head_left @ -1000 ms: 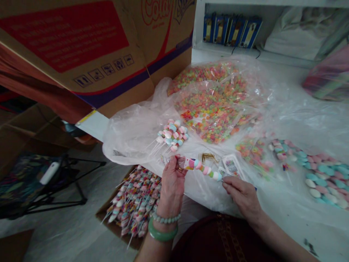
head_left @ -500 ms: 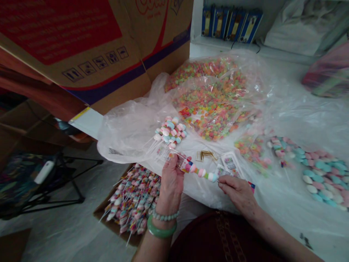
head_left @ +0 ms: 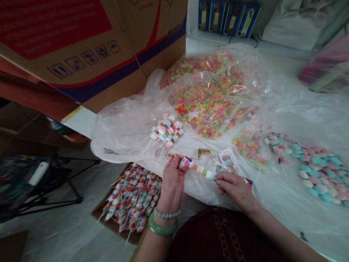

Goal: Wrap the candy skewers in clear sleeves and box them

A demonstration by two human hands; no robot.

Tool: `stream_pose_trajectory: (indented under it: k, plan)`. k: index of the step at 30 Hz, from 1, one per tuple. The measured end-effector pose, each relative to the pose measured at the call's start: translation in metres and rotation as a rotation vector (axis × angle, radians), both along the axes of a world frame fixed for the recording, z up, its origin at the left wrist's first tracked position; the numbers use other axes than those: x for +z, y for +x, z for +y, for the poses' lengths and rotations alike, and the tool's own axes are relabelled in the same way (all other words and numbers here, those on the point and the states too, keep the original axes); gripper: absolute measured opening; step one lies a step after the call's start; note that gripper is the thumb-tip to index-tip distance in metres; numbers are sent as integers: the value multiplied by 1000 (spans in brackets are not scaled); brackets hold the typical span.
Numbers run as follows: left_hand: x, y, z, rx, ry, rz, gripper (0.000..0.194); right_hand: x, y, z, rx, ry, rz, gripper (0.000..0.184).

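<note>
Stretched between my two hands is a candy skewer [head_left: 200, 170] of pink, white, green and pale blue pieces, with a colourful printed part near its left end. My left hand [head_left: 173, 178] is closed round that left end, thumb on top. At the pale blue end, my right hand [head_left: 230, 185] pinches the tip; its fingers hide exactly what part they grip. Just beyond lie thin gold strips [head_left: 204, 153] and printed cards [head_left: 229, 160]. A bunch of marshmallow skewers [head_left: 167, 131] on white sticks rests past my left hand.
Clear plastic bags of gummy rings [head_left: 212, 102] spread over the table. Loose marshmallows [head_left: 324, 176] lie at the right. A box of finished-looking skewers [head_left: 131, 207] stands low left, beside a folding chair [head_left: 54, 182]. A large cardboard carton [head_left: 109, 76] blocks the back left.
The view has shifted slightly, so the scene sits a little higher and further left. Both hands keep their hold on the candy skewer, with little visible movement.
</note>
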State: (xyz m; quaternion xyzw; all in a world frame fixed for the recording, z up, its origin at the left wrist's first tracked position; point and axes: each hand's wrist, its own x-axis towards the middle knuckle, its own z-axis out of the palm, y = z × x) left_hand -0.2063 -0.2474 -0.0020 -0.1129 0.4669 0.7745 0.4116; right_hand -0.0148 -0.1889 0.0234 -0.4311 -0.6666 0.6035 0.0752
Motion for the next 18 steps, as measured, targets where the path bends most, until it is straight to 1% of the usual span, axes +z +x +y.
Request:
stream_pose_trajectory:
  k: [4,7,8,10,12,14,16,18]
  plan:
    - [-1,-3,1,13,-16,36,24,-4,0,-2,21,-134,56,18]
    - [3,1,3,45,-62,78,27,-5,-2,-4,-11,-208,66,16]
    - [4,4,4,35,-76,86,27,-6,-2,-4,-26,-228,69,16]
    - [7,10,4,-36,-78,93,27,-5,-3,-4,-47,-279,78,15]
    - [9,16,5,-116,-49,89,27,-5,-4,-3,-67,-347,90,16]
    - [10,20,4,-148,-22,83,26,-5,-4,-3,-94,-393,77,17]
    - [10,23,4,-159,-3,81,26,-7,-4,-3,-117,-362,31,17]
    - [10,23,3,-200,31,59,25,-9,-3,-2,-97,-224,-16,16]
